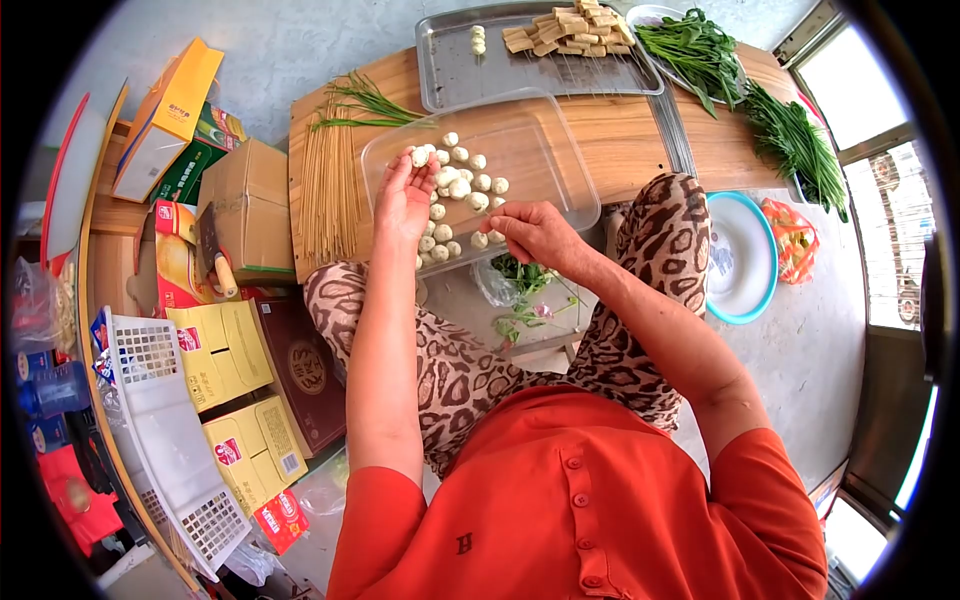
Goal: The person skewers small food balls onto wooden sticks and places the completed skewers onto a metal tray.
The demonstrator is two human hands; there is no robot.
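My left hand point(402, 200) is raised over the left part of a clear plastic tub point(550, 150), its fingers closed on a small round white ball point(420, 157), possibly a button mushroom. Several more such balls point(478, 201) lie in the tub below. Over the tub's near edge is my right hand point(538, 233), thumb and fingers pinched together. Whatever it pinches, if anything, is too small to make out. Many thin bamboo skewers point(325, 195) lie side by side on the wooden table point(630, 130), left of the tub.
Behind the tub, a metal tray point(450, 85) bears stacked tan rolls point(575, 35) on skewers and a few skewered white balls point(478, 40). Green leafy vegetables point(690, 55) and chives point(795, 145) lie to the right. A blue-rimmed basin point(768, 255) stands right; cardboard boxes point(250, 205) stand left.
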